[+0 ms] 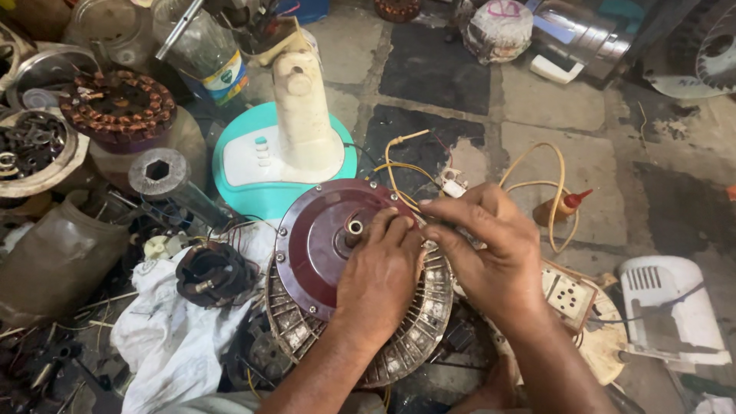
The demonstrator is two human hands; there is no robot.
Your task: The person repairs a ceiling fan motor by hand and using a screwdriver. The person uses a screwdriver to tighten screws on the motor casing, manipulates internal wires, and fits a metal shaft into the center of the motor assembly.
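Stone floor (567,100) of worn grey and dark slabs, crowded with fan parts, seen from above by a person sitting at work.

At the centre lies a round fan motor: a maroon metal cover plate (318,241) with small screws about its rim and a short shaft (355,227) standing up at its middle, set on a ribbed silver motor housing (418,326).

The left hand (379,280) lies flat on the cover plate, fingers spread and loose, fingertips just beside the shaft; its grip is not closed on anything.

The right hand (491,253) is at the plate's right edge with thumb and fingers pinched together on something small. Yellow wires (399,172) lead toward that pinch, but whether it holds them or a small tool cannot be told.

Behind the motor stands a turquoise and cream table-fan base (287,149). To the left are a copper-wound stator (119,107), a smaller dark stator (211,274) on a white cloth (172,337), and a tray of loose metal parts (31,146).

To the right, a small oil bottle with a red nozzle (567,205) lies on the floor, near a looping cream cable (548,165). A socket board (567,295) sits just beside the right wrist, and a white plastic casing (667,310) lies farther right.
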